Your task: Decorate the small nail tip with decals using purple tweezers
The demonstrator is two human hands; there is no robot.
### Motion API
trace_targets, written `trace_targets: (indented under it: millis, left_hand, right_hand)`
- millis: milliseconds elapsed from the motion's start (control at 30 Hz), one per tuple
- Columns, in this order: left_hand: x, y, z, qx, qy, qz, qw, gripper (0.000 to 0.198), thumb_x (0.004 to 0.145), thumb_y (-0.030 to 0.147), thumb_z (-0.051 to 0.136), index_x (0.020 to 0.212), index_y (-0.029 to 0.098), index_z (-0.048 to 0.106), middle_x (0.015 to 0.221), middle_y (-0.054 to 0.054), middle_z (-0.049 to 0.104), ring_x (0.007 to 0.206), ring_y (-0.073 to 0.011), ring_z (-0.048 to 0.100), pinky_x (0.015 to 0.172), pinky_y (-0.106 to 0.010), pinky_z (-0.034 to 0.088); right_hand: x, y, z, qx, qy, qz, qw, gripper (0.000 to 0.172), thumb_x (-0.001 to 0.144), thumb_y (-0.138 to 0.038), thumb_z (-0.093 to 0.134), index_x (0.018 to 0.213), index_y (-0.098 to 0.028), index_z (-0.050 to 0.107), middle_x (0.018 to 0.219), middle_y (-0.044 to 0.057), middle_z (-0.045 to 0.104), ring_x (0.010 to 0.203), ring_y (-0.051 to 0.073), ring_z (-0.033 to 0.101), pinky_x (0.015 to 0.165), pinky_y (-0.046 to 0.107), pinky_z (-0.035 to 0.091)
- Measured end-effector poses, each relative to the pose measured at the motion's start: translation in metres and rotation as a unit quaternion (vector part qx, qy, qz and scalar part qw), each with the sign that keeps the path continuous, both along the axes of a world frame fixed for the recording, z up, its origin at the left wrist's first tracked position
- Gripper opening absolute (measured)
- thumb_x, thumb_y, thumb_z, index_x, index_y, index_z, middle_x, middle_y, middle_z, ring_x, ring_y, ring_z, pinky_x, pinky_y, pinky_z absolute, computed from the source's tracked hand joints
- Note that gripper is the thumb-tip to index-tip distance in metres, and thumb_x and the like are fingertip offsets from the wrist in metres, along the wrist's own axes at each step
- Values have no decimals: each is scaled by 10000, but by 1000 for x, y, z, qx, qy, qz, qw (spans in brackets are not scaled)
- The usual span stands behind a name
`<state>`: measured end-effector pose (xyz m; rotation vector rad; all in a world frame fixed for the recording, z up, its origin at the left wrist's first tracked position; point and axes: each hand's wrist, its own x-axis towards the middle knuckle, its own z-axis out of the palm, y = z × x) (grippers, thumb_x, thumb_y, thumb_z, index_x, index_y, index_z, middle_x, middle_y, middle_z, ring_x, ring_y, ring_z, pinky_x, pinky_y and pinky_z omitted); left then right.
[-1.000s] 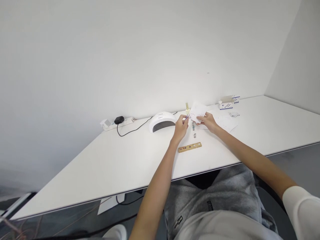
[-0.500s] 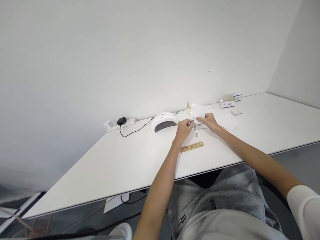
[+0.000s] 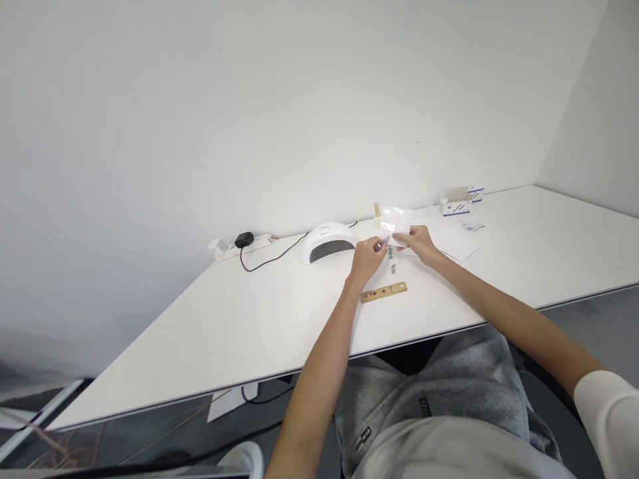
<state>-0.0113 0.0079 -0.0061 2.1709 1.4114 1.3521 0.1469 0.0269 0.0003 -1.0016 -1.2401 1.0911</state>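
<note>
Left hand (image 3: 368,258) is pinched on a purple tool (image 3: 384,243), right hand (image 3: 420,245) on a white sheet (image 3: 396,220); both have been drawn closer; fine work seems underway.

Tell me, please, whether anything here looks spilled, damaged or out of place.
Nothing stands out: no spill shows, and the yellowish strip lies flat. Fine damage to the held sheet would be too small to tell.

Held sheet (image 3: 397,218) white; tool (image 3: 383,244) purple; strip (image 3: 388,291) golden-tan, spotted dark and pale; adapter (image 3: 244,239) black.
</note>
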Motion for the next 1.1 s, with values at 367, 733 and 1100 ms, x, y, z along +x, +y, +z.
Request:
trace_targets:
  millis: [367, 733, 1100]
  left_hand:
    - [0, -1, 1, -10, -6, -2, 1000, 191, 784, 263, 560, 626, 171, 617, 517, 22, 503, 488, -98, 392, 526, -237, 314]
    - [-1, 1, 0, -4, -2, -9, 1000, 196, 792, 266, 557, 626, 172, 601, 531, 26, 502, 504, -99, 406, 535, -239, 322]
    - [0, 0, 0, -10, 1, 0, 1000, 206, 797, 280, 551, 634, 160, 586, 572, 10, 537, 548, -103, 439, 556, -240, 338]
  right_hand:
    - [1, 1, 0, -20, -10, -4, 1000, 226, 622, -319, 773, 590, -133, 650, 625, 36, 660, 607, 151, 614, 574, 257, 516]
    - [2, 3, -4, -47, 54, 35, 997, 203, 673, -293, 772, 613, -132, 664, 628, 37, 676, 606, 150, 626, 626, 261, 529]
    - [-2, -2, -3, -110, 183, 86, 973, 154, 720, -177, 765, 642, -141, 637, 652, 38, 671, 767, 168, 648, 811, 341, 562]
